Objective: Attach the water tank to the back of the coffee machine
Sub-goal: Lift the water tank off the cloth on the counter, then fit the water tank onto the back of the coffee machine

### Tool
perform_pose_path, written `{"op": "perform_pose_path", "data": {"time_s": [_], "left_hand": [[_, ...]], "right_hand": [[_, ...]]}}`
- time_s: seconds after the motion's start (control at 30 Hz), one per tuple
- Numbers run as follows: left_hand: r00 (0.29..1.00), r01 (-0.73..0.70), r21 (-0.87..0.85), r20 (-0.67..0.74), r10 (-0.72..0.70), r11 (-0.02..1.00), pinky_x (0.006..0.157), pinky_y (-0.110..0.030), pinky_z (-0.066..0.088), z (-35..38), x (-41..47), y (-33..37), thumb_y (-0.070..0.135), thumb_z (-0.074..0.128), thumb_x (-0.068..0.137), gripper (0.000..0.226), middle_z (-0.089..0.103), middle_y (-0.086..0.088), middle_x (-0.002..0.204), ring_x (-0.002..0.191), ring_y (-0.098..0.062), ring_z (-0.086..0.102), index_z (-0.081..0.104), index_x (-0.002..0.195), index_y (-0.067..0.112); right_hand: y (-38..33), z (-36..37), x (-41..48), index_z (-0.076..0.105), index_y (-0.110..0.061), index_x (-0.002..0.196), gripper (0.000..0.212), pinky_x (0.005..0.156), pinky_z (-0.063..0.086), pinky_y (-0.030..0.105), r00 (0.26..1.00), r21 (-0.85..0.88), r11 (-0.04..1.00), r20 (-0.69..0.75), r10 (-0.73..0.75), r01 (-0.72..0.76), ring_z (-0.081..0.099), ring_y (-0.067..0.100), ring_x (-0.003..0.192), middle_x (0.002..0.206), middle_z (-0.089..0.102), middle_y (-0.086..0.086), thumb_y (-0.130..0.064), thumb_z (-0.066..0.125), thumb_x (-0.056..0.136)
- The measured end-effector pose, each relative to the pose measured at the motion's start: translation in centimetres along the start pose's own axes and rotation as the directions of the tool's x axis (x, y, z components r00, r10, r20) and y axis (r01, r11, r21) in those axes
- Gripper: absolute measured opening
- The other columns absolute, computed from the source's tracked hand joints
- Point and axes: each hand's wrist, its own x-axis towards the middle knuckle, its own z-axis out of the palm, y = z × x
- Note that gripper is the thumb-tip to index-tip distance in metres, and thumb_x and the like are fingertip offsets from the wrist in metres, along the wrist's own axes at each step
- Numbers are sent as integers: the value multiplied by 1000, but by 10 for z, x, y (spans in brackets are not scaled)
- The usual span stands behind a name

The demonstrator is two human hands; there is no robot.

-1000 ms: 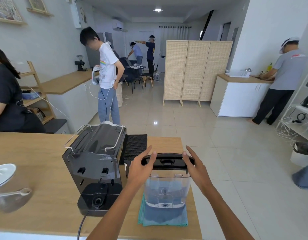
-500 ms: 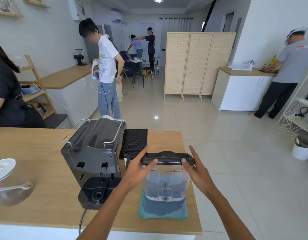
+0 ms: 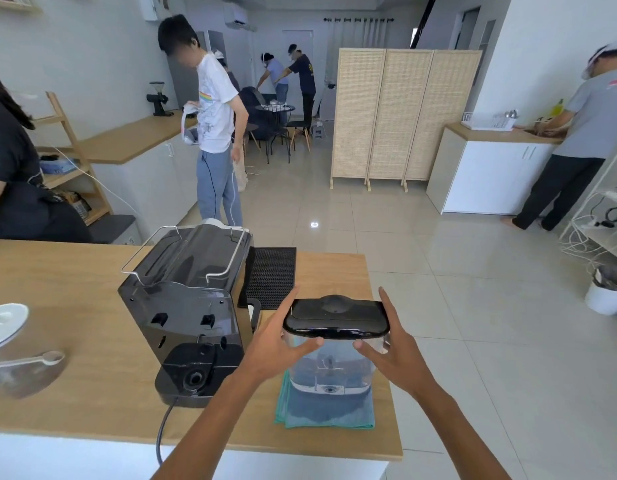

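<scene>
Bare forearms, no sleeves visible

Bright white room with a pale tiled floor

A rattan screen (image 3: 405, 116) stands mid-room beside a white cabinet (image 3: 487, 178) with a wood top; a wood-topped counter (image 3: 133, 140) runs along the left wall by a ladder shelf (image 3: 69, 157); a round table (image 3: 275, 109) and chairs sit near the curtains (image 3: 357, 32)
</scene>
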Motion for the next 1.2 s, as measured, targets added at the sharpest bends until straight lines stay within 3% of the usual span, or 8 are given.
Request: {"op": "perform_pose_path", "data": {"time_s": [0.17, 0.37, 0.47, 0.6, 0.87, 1.0, 1.13, 1.2], "left_hand": [[1000, -4, -12, -3, 4, 1000, 93, -31, 52, 1, 1, -2, 70, 81, 67, 111, 54, 13, 145, 113, -11, 58, 12, 153, 61], [997, -50, 2, 59, 50, 999, 103, -46, 53, -3, 4, -6, 68, 88, 57, 122, 46, 12, 155, 117, -10, 57, 10, 151, 65], [999, -35, -8, 29, 35, 999, 99, -40, 55, -4, 0, -5, 67, 87, 58, 124, 44, 11, 157, 117, -13, 58, 8, 154, 61], [999, -23, -8, -26, 23, 1000, 47, -15, 38, -9, -9, -6, 56, 90, 62, 126, 70, -4, 112, 51, -1, 41, 6, 156, 56], [993, -70, -100, -105, 60, 993, 44, -29, 40, -51, -38, -1, 45, 93, 62, 125, 51, 21, 100, 46, -9, 38, 11, 155, 58], [994, -66, -186, -103, 47, 980, 80, -57, 59, -79, -51, -6, 64, 91, 54, 124, 57, 25, 98, 87, -18, 55, 16, 153, 60], [990, -70, -165, -132, 48, 984, 69, -55, 62, -106, -67, -11, 43, 95, 62, 122, 66, 30, 97, 71, -36, 65, 17, 155, 56], [983, -103, -169, -165, 75, 980, 70, -35, 62, -118, -72, -16, 29, 96, 66, 124, 65, 41, 96, 72, -3, 65, 16, 159, 47]], "right_hand": [[0, -2, -1, 11, -46, 155, 110, 81, 46, 3, 1000, 32, 999, -7, -14, 14, 54, -19, 109, 123, 44, -57, -61, 76, 68], [0, -1, -2, 13, -41, 157, 114, 95, 51, 32, 999, 37, 999, -30, -30, 31, 53, 16, 118, 119, 50, -55, -58, 78, 65], [-3, 0, -4, 13, -44, 156, 111, 86, 54, 21, 1000, 30, 999, -22, -22, 23, 60, 3, 113, 120, 54, -49, -56, 78, 66], [-13, 4, -7, 13, -42, 157, 110, 84, 49, 9, 999, 45, 998, -31, -32, 33, 57, -13, 111, 130, 52, -34, -53, 77, 68], [-56, 21, -20, 12, -47, 156, 111, 96, 50, 38, 991, 36, 993, -67, -112, 115, 54, 39, 114, 118, 53, -45, -59, 75, 66], [-83, 37, -26, 4, -50, 155, 112, 79, 58, 30, 989, 11, 990, -49, -140, 141, 65, 17, 89, 128, 56, -29, -63, 72, 68], [-107, 60, -29, -1, -41, 157, 112, 65, 48, 15, 987, -24, 987, -34, -158, 157, 54, -5, 64, 124, 60, -20, -56, 70, 72], [-117, 73, -31, 1, -38, 158, 111, 70, 49, 14, 984, -15, 985, -43, -172, 172, 59, -9, 73, 128, 57, -25, -53, 71, 73]]}}
